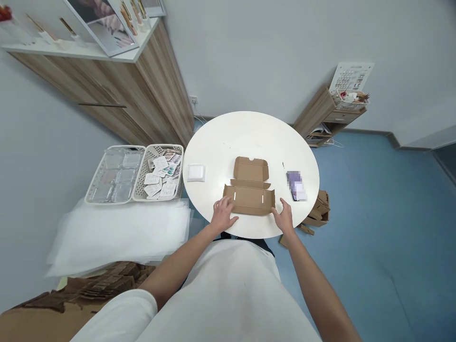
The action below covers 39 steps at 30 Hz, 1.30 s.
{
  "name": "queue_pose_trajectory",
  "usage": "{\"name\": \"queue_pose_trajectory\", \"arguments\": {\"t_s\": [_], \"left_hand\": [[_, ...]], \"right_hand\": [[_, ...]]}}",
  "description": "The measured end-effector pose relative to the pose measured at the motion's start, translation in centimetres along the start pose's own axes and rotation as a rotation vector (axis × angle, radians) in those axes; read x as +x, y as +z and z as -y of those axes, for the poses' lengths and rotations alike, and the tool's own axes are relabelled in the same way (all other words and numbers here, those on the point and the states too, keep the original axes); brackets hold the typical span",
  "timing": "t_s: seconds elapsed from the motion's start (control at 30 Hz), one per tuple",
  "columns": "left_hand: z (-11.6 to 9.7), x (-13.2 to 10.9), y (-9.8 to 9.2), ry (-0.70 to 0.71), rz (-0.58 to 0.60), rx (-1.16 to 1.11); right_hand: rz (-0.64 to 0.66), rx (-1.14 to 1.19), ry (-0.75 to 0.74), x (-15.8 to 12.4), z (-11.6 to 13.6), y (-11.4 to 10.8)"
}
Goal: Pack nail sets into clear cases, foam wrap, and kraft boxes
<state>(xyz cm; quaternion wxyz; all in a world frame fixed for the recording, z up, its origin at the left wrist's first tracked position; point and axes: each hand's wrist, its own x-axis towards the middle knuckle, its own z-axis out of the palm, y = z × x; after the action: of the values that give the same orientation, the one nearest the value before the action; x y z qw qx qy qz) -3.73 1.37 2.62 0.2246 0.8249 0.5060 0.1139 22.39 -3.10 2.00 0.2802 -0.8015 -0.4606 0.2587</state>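
Note:
A brown cardboard box blank (249,200) lies unfolded on the round white table (249,130). Its side flaps stand partly up, and its lid panel (251,169) points away from me. My left hand (223,214) rests at the blank's near left corner, fingers slightly bent and thumb spread away from them. At the opposite near corner is my right hand (284,217), its thumb by the cardboard edge and its forefinger apart. Neither hand is closed around the cardboard. Exact contact at the fingertips is hard to make out.
A small white packet (196,173) lies on the table's left, a purple phone-like item (296,185) on its right. Left of the table are a basket of printed cards (162,173), a basket of clear plastic boxes (117,175) and white sheets (121,228). Cardboard (320,209) sits beyond the right edge.

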Motion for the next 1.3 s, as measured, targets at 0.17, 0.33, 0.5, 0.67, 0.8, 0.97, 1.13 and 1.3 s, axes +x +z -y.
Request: {"name": "queue_pose_trajectory", "arguments": {"t_s": [0.17, 0.33, 0.5, 0.67, 0.8, 0.97, 1.13, 1.3], "left_hand": [[-1.2, 0.1, 1.1, 0.076, 0.073, 0.049], [-1.6, 1.0, 2.1, 0.069, 0.108, 0.116], [-1.8, 2.1, 2.9, 0.030, 0.141, 0.159], [-1.9, 3.0, 3.0, -0.036, 0.173, 0.174], [-2.1, 3.9, 2.9, -0.099, 0.226, 0.178], [-2.7, 5.2, 2.4, -0.168, 0.242, 0.216], [-2.8, 6.6, 1.7, -0.195, 0.228, 0.301], [-2.5, 7.8, 1.3, -0.178, 0.267, 0.374]], "right_hand": [[0.028, 0.000, 0.020, 2.0, 0.7, -0.9], [0.100, 0.017, 0.004, 5.0, 1.1, -1.1], [0.194, 0.075, 0.031, 8.7, 1.4, -0.5], [0.320, 0.223, 0.118, 12.8, 2.0, 1.0], [0.355, 0.303, 0.111, 15.2, 2.2, 2.5], [0.349, 0.233, 0.072, 16.4, 2.2, 3.4], [0.358, 0.171, 0.038, 16.3, 2.3, 3.1], [0.379, 0.104, 0.008, 15.9, 2.6, 2.3]]}}
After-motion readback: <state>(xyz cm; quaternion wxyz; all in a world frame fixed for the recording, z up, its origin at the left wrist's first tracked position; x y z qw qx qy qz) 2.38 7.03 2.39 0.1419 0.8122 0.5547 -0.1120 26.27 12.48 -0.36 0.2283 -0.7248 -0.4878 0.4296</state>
